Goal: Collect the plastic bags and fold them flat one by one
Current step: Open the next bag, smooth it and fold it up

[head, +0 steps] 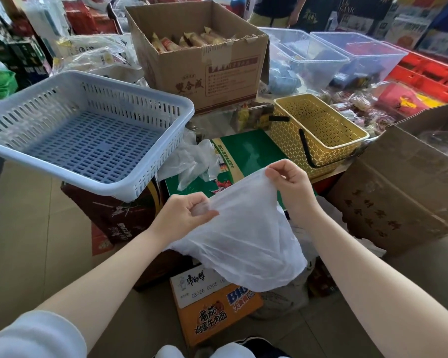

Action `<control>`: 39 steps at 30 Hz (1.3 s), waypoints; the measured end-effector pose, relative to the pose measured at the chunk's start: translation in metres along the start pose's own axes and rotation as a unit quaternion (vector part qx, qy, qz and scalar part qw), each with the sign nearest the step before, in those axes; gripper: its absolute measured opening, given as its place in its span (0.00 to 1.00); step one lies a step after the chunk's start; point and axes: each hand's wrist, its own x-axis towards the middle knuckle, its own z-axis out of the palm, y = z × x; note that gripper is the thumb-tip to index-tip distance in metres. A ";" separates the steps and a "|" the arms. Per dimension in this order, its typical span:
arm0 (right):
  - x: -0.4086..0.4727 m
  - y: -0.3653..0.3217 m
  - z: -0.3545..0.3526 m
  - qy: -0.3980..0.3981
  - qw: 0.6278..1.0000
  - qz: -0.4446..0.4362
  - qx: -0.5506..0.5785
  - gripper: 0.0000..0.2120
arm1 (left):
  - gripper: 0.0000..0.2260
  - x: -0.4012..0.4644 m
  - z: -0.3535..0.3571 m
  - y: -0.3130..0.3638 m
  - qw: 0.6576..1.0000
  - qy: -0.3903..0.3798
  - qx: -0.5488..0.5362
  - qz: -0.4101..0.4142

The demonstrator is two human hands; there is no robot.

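This is a shop, a small grocery or snack store by the look of its stock. Well beyond the left grip (185, 215) and right grip (291, 187), an open cardboard carton (199, 60) holds wrapped snacks. Right of it stand clear plastic bins (329, 55) and red crates (429, 76), with packaged goods (360, 104) heaped near them. A yellow shopping basket (318, 133) with a black handle sits just past the right grip. Below the grips lies an instant-noodle carton (212, 311). Shelved merchandise (409, 24) fills the far right background.
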 end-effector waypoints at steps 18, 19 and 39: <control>-0.012 -0.009 0.033 -0.073 0.993 -0.048 -0.074 0.08 | 0.14 0.035 0.015 0.036 0.995 -0.030 -0.091 -0.034; -0.012 -0.006 0.030 -0.087 0.992 -0.038 -0.085 0.10 | 0.15 0.033 0.016 0.036 0.993 -0.004 -0.110 -0.044; -0.024 0.012 -0.022 -0.086 0.986 0.128 0.064 0.08 | 0.23 0.005 0.001 0.000 0.951 0.205 0.226 -0.058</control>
